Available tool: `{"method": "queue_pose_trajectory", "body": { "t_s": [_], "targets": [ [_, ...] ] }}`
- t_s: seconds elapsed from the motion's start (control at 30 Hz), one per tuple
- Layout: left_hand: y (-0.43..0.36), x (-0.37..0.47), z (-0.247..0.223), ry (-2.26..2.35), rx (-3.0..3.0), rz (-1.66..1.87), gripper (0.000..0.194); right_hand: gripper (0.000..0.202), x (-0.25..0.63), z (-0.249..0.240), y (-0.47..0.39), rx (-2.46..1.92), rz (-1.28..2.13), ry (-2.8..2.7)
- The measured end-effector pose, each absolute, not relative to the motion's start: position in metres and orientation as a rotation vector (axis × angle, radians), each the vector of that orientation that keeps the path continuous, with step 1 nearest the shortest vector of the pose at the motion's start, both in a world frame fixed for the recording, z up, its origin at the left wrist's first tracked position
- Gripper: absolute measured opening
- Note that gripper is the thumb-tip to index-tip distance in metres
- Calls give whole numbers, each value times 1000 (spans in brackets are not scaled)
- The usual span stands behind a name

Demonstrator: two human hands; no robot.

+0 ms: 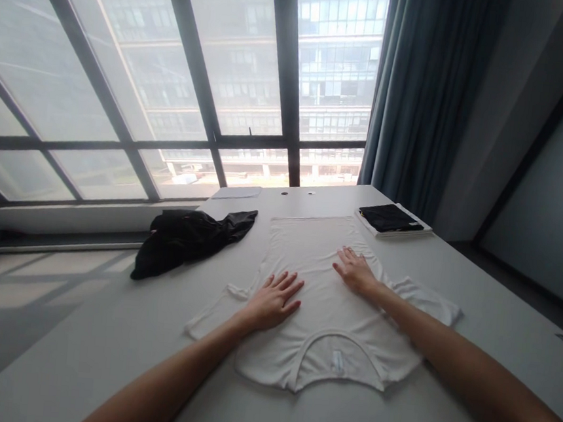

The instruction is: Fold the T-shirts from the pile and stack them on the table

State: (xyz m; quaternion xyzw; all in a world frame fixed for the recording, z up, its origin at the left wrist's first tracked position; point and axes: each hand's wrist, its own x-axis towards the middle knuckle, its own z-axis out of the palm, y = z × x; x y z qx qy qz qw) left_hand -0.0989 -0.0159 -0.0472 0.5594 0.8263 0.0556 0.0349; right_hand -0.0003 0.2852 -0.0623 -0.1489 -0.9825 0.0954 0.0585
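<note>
A white T-shirt (pixel 318 293) lies spread on the white table, its neckline toward me and its hem toward the window. My left hand (pixel 274 299) rests flat on the shirt's left part, fingers spread, holding nothing. On the right side of the shirt, farther from me, my right hand (pixel 355 270) also lies with its fingers apart. Small wrinkles run across the fabric around both hands. The two sleeves stretch out to either side, and the right one is partly behind my right forearm. A small label shows inside the neckline.
A crumpled black garment (pixel 185 235) hangs partly over the table's left edge. At the back right sits a folded black garment (pixel 388 218) on white cloth. A flat white item (pixel 236 192) lies at the far edge. Windows and a blue curtain (pixel 424 92) stand behind.
</note>
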Motion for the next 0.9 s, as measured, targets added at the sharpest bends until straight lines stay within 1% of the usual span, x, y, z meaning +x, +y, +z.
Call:
{"method": "queue_pose_trajectory", "body": {
  "t_s": [0.17,0.27,0.5,0.67,0.77,0.9],
  "targets": [
    [-17,-96,-43,2541,1717,170,67,67,7,-66,308,-573,254,-3023],
    [-17,-95,-42,2537,1718,170,66,66,11,-71,314,-556,212,-2954],
    [-19,-94,-46,2536,1726,248,63,65,18,-83,319,-490,251,-2942],
    [-19,-93,-39,2538,1708,263,63,64,21,-83,319,-473,207,-2918],
    [-21,-101,-34,2667,1602,285,63,64,23,-83,316,-386,198,-2904],
    [-32,-121,-35,2818,1320,161,70,66,23,-84,314,-364,256,-2996]
  ]
}}
